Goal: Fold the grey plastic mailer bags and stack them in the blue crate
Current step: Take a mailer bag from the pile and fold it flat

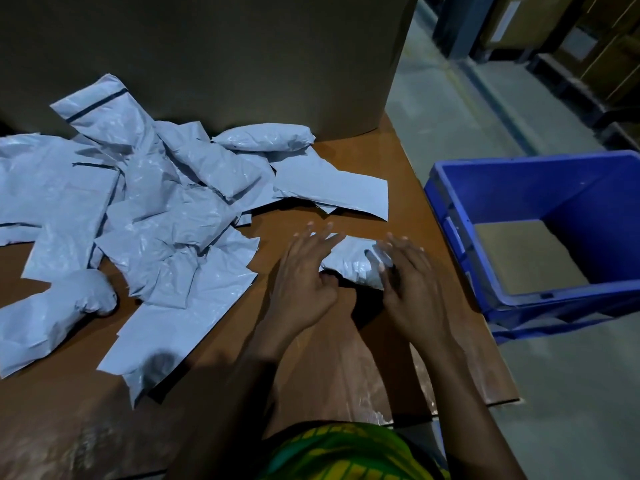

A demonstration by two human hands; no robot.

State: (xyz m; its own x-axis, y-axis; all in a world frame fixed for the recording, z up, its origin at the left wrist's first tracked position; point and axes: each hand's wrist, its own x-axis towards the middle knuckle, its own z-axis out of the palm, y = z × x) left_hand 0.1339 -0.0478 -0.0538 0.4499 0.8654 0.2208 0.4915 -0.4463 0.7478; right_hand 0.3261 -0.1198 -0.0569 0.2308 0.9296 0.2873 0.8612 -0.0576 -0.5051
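- Crumpled, shiny grey folded bag (349,263) sits near the table's (329,358) right edge.
- It lies roughly crosswise, left to right.
- Pressing flat on it: left hand (304,275) and right hand (408,275), fingers spread straight, gripping nothing.
- Both bag ends are hidden under the hands; the blue crate (450,216) beyond the edge is cut off.

No text, brand or number can be read. The pale labels (504,20) on the cartons (609,64) at the far right are too blurred; the grey mailer bags (166,202) show only dark stripes.
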